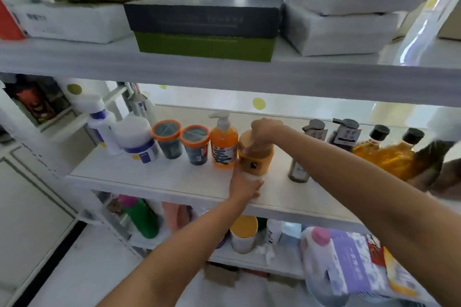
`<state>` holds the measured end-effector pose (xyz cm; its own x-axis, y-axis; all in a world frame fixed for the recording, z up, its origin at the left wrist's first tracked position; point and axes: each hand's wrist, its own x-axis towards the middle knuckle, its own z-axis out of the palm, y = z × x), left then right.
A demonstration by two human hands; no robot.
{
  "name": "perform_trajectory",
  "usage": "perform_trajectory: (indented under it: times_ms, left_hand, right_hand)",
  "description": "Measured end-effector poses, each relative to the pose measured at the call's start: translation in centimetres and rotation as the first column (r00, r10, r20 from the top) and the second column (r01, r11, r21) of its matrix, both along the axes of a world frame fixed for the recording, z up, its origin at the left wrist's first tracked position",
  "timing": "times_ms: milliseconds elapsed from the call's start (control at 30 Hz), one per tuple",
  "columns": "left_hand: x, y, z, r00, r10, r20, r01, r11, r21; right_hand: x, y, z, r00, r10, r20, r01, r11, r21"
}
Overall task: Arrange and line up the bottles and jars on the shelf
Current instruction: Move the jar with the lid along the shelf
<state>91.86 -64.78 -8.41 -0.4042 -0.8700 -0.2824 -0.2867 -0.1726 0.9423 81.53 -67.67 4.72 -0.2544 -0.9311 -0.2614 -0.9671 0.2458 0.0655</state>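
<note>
Centrally, the white middle shelf (154, 178) keeps a bare strip between its front edge and the row of containers, widest toward the left of the frame. More open room lies between the squat tan jar (259, 161) with a wood-coloured lid and the small grey-brown bottle (298, 172) to its right, which the right forearm half hides. The right hand (264, 132) sits on the jar's lid, fingers curled over it and gripping. The left hand (245, 187) lies at the shelf's front edge, fingers roughly straight and pressed together, reaching the jar's foot; blur hides whether they touch it.

The jar stands mid-row, just beside the orange pump bottle (224, 149) with a white pump head. Further left come the right dark orange-rimmed jar (197, 147), the left dark orange-rimmed jar (169, 142), a white tub with a blue label (139, 142) and a white bottle with a blue collar (101, 122). Toward the right of the frame stand two dark tagged bottles (345, 132) with grey caps, then two amber glass bottles (374, 144) with black caps, holding golden liquid.

On the upper shelf (224, 75) a dark grey box (204, 17) lies on a green box (204, 47). Below, a green bottle (143, 219) and a white jar with a yellow lid (243, 234) stand on the lower shelf.
</note>
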Motion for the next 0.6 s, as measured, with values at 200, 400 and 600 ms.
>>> perform_trajectory:
  times_ms: [200, 400, 600]
  left_hand:
    - [-0.1, -1.2, -1.4, 0.995, -0.096, -0.022, 0.097, 0.994, 0.053]
    - [-0.5, -1.0, -0.9, 0.962, -0.273, 0.023, 0.273, 0.962, 0.026]
    - [2.5, -2.2, -0.3, 0.987, 0.038, 0.157, 0.015, 0.948, -0.319]
  right_hand:
    - [0.4, -0.3, 0.2, 0.994, -0.098, -0.047, 0.1, 0.995, 0.029]
    - [-0.6, 0.8, 1.5, 0.982, -0.156, -0.104, 0.173, 0.969, 0.177]
    - [-0.1, -2.0, 1.5, 0.986, -0.156, 0.05, 0.15, 0.983, 0.107]
